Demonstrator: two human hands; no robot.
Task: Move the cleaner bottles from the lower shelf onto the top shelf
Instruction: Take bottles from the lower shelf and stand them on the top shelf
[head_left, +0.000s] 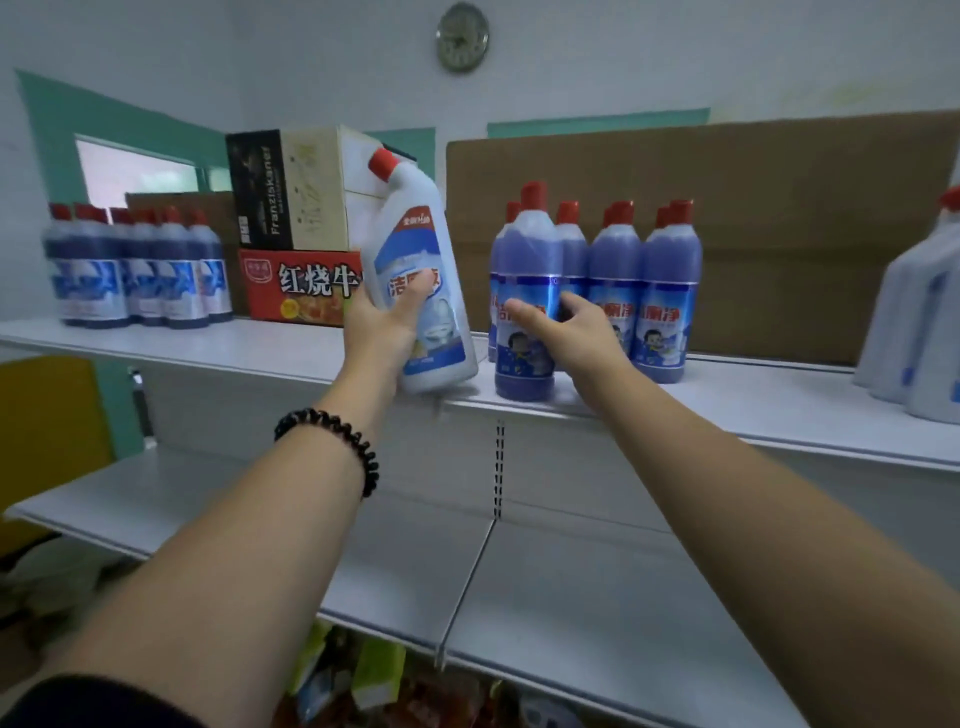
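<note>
My left hand grips a white cleaner bottle with a red cap and an angled neck. The bottle is tilted left, and its base meets the front edge of the top shelf. My right hand holds the front blue cleaner bottle, which stands upright on the top shelf. Behind that bottle stands a cluster of several more blue bottles with red caps. The lower shelf below my arms shows bare white panels.
Several dark blue bottles line the shelf's left end. Beside them a red carton carries a black-and-cream box. Brown cardboard backs the shelf. White bottles stand at the right edge. Packaged goods sit under the lower shelf.
</note>
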